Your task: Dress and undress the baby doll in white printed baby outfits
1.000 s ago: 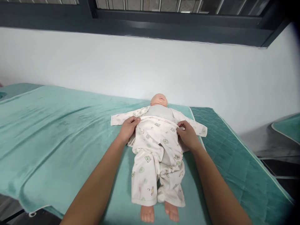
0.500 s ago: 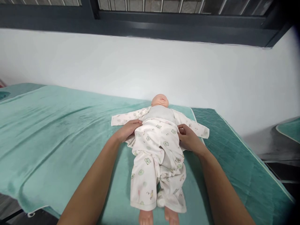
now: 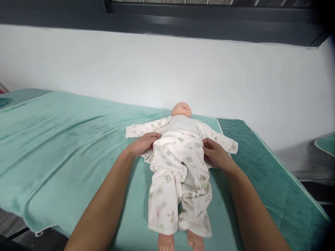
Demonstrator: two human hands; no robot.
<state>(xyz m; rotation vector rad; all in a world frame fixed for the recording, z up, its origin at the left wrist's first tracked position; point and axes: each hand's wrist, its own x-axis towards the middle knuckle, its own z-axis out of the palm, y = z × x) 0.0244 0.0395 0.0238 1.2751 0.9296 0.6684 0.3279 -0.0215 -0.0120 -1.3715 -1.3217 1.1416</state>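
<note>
A baby doll [image 3: 181, 110] lies on its back, with its bare feet toward me. White trousers with printed bears [image 3: 167, 153] cover its legs and reach up over its belly. A white patterned jacket [image 3: 223, 139] is on its arms, lying open over a grey front. At the waistband's left side is my left hand [image 3: 143, 143], fingers together on the cloth edge and thumb hidden. My right hand [image 3: 216, 153] pinches the trousers' right side near the waist, its fingers curled.
Under the doll a light green sheet [image 3: 65, 139] covers the bed or table. A darker green quilted pad [image 3: 264, 181] extends to the right. A white wall [image 3: 117, 66] rises behind the doll's head, below a dark window frame [image 3: 167, 24].
The view has shifted slightly, so the doll and both hands appear a little further right. Both hands stay at the sides of the trousers' waist.
</note>
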